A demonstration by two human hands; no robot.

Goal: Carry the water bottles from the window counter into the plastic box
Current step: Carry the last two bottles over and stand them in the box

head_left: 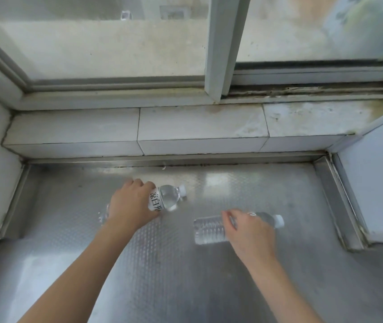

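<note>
Two clear water bottles with white caps lie on their sides on the steel window counter (162, 276). My left hand (130, 206) is wrapped over the middle of the left bottle (168, 197), covering most of its white label; its cap points right. My right hand (248, 231) lies over the label of the right bottle (209, 229), fingers curled around it, cap also pointing right. Both bottles rest on the counter surface. The plastic box is not in view.
A raised white tile ledge (186, 129) runs along the back below the sliding window (218, 54). Steel rims border the counter at left (15, 201) and right (335, 201). A white wall block (377, 183) stands at right.
</note>
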